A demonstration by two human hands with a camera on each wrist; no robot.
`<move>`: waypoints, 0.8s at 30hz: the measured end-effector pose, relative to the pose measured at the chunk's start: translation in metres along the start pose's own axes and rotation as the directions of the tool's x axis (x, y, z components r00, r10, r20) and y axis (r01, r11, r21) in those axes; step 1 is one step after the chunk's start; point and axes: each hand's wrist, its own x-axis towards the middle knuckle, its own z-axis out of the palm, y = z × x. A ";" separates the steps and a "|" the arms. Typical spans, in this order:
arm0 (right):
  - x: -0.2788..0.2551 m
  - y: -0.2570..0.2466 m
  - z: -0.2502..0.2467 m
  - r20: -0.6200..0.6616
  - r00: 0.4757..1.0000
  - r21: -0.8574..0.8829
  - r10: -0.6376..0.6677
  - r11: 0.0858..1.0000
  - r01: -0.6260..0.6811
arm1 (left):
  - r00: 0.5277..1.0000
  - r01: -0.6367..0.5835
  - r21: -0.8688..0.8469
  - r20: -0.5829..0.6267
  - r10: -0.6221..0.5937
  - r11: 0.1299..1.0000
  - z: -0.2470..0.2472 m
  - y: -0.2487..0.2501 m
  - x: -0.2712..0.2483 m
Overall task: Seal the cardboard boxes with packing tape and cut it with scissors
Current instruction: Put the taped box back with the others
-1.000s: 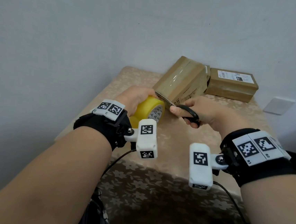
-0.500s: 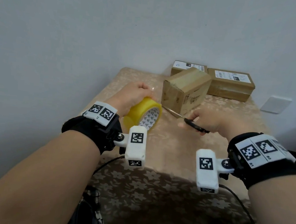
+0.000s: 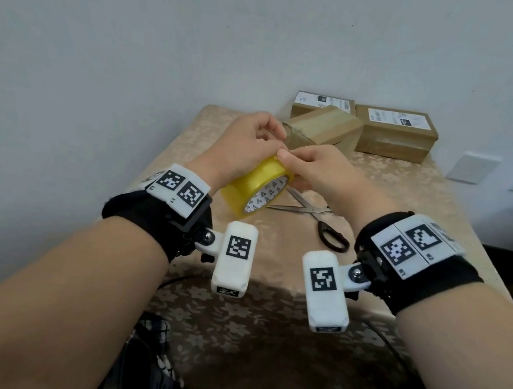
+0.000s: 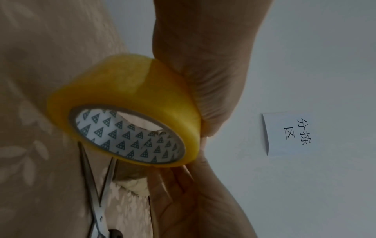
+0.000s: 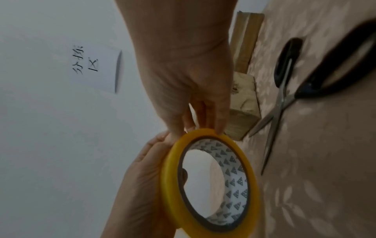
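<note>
While my left hand [image 3: 240,149] grips the glossy yellow tape roll [image 3: 257,185] above the floral tablecloth [image 3: 390,188] and my right hand [image 3: 311,168] pinches its rim, the steel scissors [image 3: 313,214] lie splayed just beside — three cardboard boxes [image 3: 324,127] crowd the far edge.
</note>
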 end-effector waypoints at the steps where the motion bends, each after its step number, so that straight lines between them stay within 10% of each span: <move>1: 0.002 0.000 0.003 -0.048 0.999 0.070 -0.002 0.998 0.006 | 1.000 -0.027 0.020 0.002 0.027 0.999 0.000 -0.001 0.000; 15: 0.012 0.003 0.015 -0.156 0.985 -0.281 -0.078 0.959 0.032 | 0.985 -0.103 0.454 0.173 0.026 0.885 -0.006 -0.003 -0.003; 24: 0.004 -0.001 0.000 0.009 0.998 -0.095 -0.057 0.994 0.058 | 0.950 -0.135 0.663 0.298 -0.095 0.736 -0.014 0.004 -0.010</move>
